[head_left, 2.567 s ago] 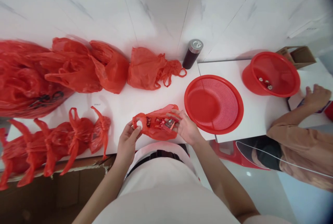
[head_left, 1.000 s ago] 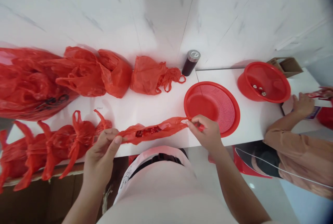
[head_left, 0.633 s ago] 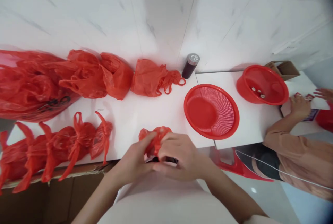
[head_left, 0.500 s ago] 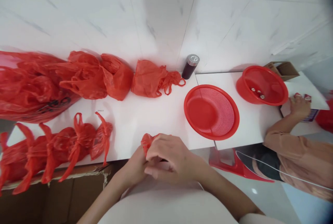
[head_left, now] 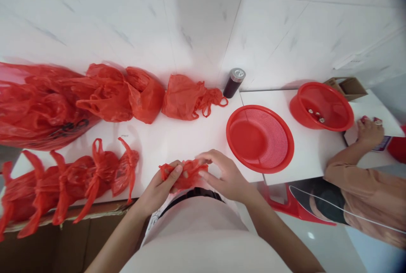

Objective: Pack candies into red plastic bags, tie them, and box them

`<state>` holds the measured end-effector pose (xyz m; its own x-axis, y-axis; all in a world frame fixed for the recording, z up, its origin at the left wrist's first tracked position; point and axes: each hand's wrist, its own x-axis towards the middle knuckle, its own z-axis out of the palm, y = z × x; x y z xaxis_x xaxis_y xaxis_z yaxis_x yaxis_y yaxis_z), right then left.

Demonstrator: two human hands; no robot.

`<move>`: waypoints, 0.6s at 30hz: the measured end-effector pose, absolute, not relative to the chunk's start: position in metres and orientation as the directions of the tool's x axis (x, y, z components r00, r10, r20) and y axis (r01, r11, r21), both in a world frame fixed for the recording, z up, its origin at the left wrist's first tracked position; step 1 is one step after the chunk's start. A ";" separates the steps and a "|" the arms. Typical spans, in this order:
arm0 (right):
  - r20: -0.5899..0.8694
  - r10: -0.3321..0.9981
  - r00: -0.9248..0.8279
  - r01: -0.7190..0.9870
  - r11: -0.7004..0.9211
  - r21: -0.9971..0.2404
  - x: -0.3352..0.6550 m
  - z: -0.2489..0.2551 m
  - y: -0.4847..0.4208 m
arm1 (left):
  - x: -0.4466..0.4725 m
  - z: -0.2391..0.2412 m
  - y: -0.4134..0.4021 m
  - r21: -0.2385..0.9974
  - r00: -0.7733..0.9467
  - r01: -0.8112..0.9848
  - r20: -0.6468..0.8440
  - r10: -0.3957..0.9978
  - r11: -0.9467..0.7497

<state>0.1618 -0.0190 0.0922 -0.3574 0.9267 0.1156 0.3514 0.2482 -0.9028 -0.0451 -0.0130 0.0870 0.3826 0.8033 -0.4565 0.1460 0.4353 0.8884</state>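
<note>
A crumpled red plastic bag (head_left: 190, 174) is stretched between my two hands at the table's front edge. My left hand (head_left: 167, 178) is closed on its left side, thumb on top. On the other side, my right hand (head_left: 223, 176) pinches the bag's right end between thumb and fingers. What the bag contains, if anything, I cannot make out. Just right of my hands stands a red perforated basket (head_left: 275, 140). To the left lies a row of knotted red bags (head_left: 104, 165) along the front edge.
Red bags (head_left: 144, 95) line the tiled wall, beside a dark tumbler (head_left: 234, 83). A red basin (head_left: 300, 110) with a few small pieces stands at right, near a cardboard box (head_left: 352, 87). A co-worker's hand (head_left: 370, 132) is at far right. An open carton (head_left: 95, 239) sits below left.
My hands have moved apart from their overlapped position. The red bag, mostly covered before, now shows spread between them. My right hand has shifted right. The view has tilted slightly.
</note>
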 end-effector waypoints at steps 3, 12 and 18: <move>0.175 0.901 -0.396 0.380 0.334 -0.863 0.154 0.090 -0.013 | -0.042 0.088 -0.012 0.896 0.420 0.116 -0.436 0.796 0.429; 0.228 0.786 -0.575 0.171 0.388 -0.906 0.155 0.115 -0.015 | -0.052 0.097 -0.009 0.946 0.462 0.210 -0.320 0.827 0.248; -0.046 0.902 -0.430 0.293 0.092 -0.952 0.133 0.080 -0.006 | -0.050 0.081 -0.012 0.923 0.403 0.379 -0.108 0.909 -0.059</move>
